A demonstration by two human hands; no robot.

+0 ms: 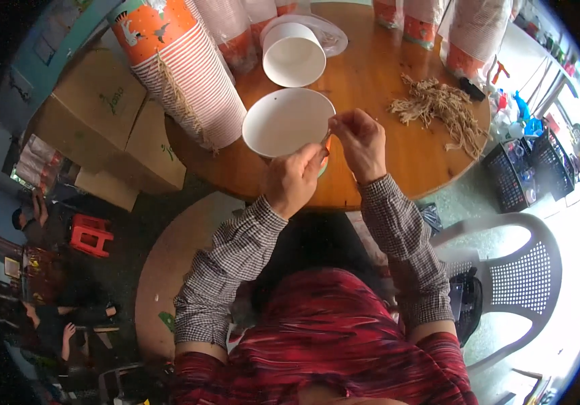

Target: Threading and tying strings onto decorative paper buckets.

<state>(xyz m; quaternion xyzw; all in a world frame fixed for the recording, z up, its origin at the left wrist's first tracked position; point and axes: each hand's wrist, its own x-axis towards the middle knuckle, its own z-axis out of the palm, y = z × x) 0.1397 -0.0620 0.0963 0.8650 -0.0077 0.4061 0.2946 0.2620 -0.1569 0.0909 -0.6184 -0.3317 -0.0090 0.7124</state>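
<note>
Left hand [293, 182]: clamped on the near rim of a round, white-lined paper bucket [283, 125]. Right hand [364, 145]: fingertips together at its right edge; pinched item indistinct. Outward: glossy brown wooden table [371, 74], tangled beige cords [438, 108], ribbed orange-printed bucket stack [182, 81], green-lettered cardboard box [91, 108].

Table [361, 64] — glossy wood, nearer bucket [283, 125] — smooth paper

The left hand [294, 178] holds a white-lined bucket [286, 123] (orange outside), the right hand [361, 140] pinched close beside it.
</note>
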